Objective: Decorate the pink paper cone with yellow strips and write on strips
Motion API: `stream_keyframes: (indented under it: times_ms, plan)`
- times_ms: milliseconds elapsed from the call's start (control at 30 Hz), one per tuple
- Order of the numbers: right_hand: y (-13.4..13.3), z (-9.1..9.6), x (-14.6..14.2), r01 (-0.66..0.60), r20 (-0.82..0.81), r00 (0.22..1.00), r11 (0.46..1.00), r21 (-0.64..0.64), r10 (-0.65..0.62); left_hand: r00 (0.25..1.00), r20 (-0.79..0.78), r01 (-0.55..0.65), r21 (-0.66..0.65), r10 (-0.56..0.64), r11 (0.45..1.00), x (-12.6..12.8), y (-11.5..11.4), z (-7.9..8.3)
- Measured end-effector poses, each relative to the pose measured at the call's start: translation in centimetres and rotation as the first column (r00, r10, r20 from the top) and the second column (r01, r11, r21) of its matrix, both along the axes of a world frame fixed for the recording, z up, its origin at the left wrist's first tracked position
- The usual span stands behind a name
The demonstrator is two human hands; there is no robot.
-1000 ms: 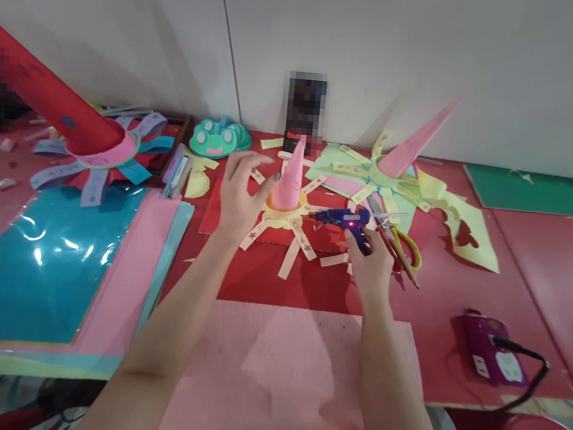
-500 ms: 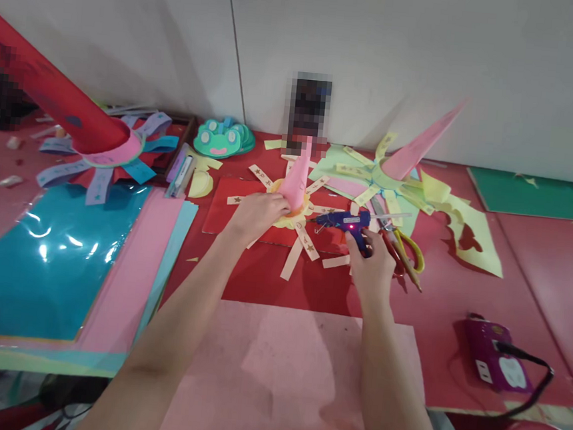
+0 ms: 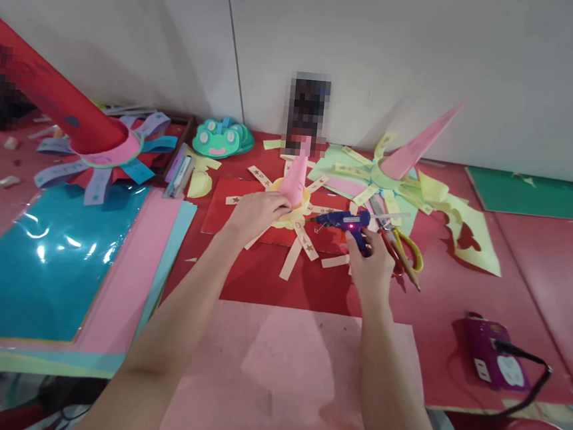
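Observation:
A small pink paper cone (image 3: 296, 178) stands on a yellow ring with several starred paper strips radiating from it, on a red sheet (image 3: 272, 267). My left hand (image 3: 255, 213) is closed around the cone's base and tilts it slightly. My right hand (image 3: 369, 266) grips the handle of a blue glue gun (image 3: 347, 221), whose nozzle points left toward the cone base and whose small red light is on.
Yellow-handled scissors (image 3: 404, 247) lie just right of the glue gun. A larger pink cone hat (image 3: 412, 149) lies behind them, a red cone hat (image 3: 59, 111) at left. Teal and pink sheets (image 3: 62, 255) cover the left; a purple power strip (image 3: 492, 357) sits at right.
My left hand, open beside the cone a second ago, has closed on the cone's base and tipped it a little. The right hand keeps the glue gun in place.

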State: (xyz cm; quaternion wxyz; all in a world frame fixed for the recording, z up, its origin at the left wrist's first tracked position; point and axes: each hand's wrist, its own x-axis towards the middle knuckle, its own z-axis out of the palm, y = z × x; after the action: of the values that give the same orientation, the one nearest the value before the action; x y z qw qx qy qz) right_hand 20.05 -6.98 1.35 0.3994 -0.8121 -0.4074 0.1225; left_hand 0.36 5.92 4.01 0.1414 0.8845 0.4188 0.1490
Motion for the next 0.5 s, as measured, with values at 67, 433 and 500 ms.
stream_keyframes:
  times_ms: [67, 433, 500]
  plan:
    - [-0.02, 0.03, -0.01, -0.001, -0.004, 1.0, 1.0, -0.014, 0.0, 1.0, 0.016, -0.016, -0.047, 0.016, 0.999, 0.33, -0.22, 0.16]
    - [0.0, -0.13, 0.2, 0.009, -0.008, 1.0, 1.0, -0.018, -0.009, 0.979, 0.166, -0.141, 0.111, 0.121, 0.984, 0.2, -0.4, 0.41]
    - [-0.02, -0.09, 0.16, 0.007, -0.015, 1.0, 1.0, -0.017, -0.007, 0.937, 0.306, -0.217, 0.142, 0.166, 0.966, 0.21, -0.25, 0.12]
